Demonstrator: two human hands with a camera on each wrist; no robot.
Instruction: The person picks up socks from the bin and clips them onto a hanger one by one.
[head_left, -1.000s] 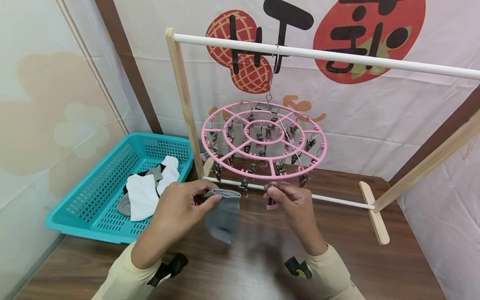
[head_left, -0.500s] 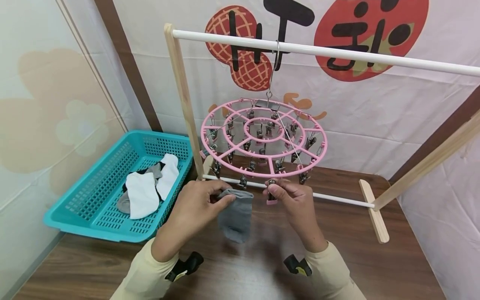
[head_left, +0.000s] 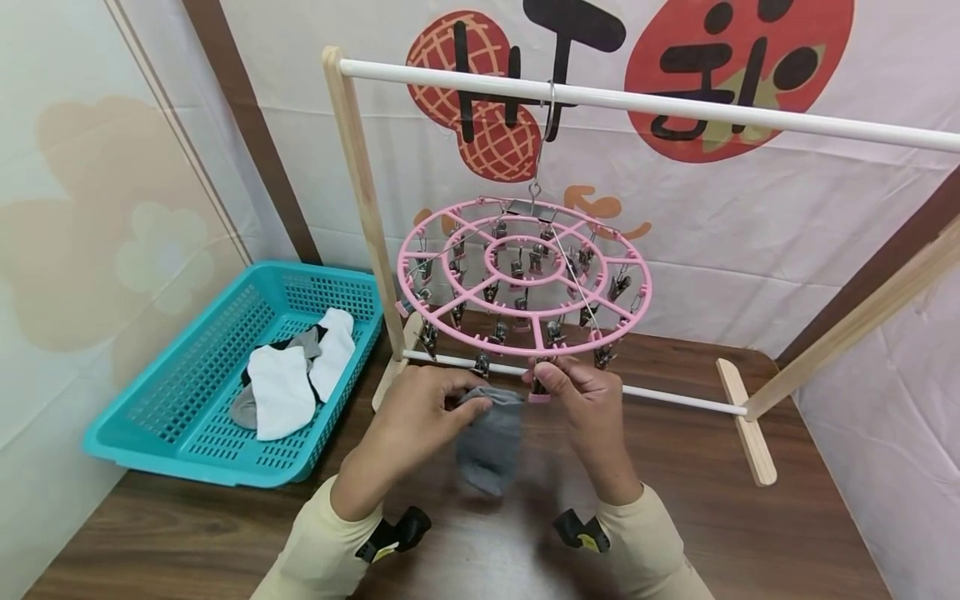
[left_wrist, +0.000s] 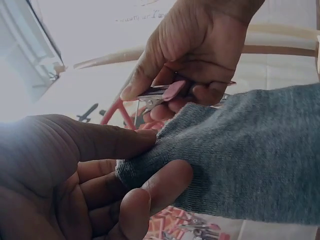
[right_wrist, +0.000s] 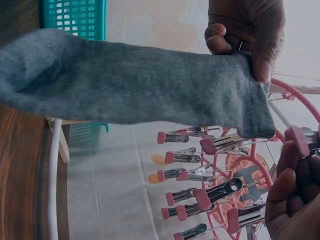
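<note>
A grey sock (head_left: 491, 446) hangs from my left hand (head_left: 420, 425), which pinches its cuff between thumb and fingers. My right hand (head_left: 588, 408) grips a metal clip (head_left: 539, 388) with pink tips at the near rim of the round pink hanger (head_left: 480, 340). In the left wrist view the clip (left_wrist: 172, 91) sits just beyond the sock's cuff, apart from it. The right wrist view shows the sock (right_wrist: 145, 82) stretched out sideways, its cuff close to my right hand (right_wrist: 295, 185). Several other clips (right_wrist: 220, 192) dangle from the hanger with nothing in them.
The hanger hooks over a white rail (head_left: 675, 108) on a wooden stand (head_left: 363, 192). At the left, a teal basket (head_left: 157, 454) holds white, grey and black socks (head_left: 281, 392). A lower white bar (head_left: 682, 402) crosses behind my hands, above the brown table (head_left: 720, 533).
My left hand has carried the grey sock rightward, closer to the clip in my right hand. The right hand keeps its grip and has barely moved.
</note>
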